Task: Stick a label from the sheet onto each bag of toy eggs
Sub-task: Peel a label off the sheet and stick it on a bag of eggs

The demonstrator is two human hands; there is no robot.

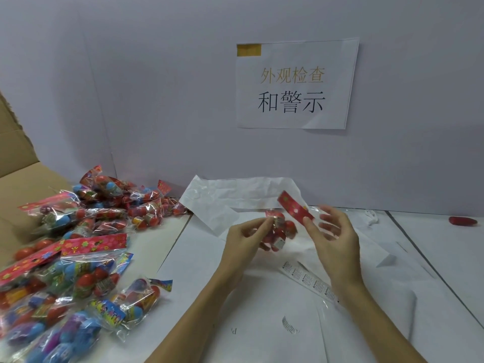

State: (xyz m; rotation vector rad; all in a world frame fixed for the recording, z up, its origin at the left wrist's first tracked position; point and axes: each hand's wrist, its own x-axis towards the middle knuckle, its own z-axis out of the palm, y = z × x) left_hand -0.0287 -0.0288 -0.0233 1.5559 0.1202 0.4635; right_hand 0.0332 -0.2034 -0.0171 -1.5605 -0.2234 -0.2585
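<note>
Nearest me: both forearms, reaching out over white paper sheets (262, 297) that cover the table.

Item, bag of toy eggs (281, 230): held up off the table between my hands, red eggs bunched in clear film, its red header card (296, 208) tilted up to the right. I judge I am turning it to find a flat face for a label.

Item, left hand (245, 238): fingers curled, pinching the bag's left end to steady it.

Item, right hand (334, 233): thumb against the lower end of the header card; the other fingers are blurred and spread, so I cannot tell whether they grip anything.

Item, label sheet (309, 280): a narrow strip of small printed labels, lying on the paper just below my hands, partly under my right wrist, kept near for peeling.

Item, pile of bagged eggs (78, 258): heaped at left, spilling from a cardboard box (21, 184); apparently the stock to be labelled.

Item, paper notice (296, 85): taped to the back wall.

Item, red object (462, 220): far right, well apart, unidentified.
</note>
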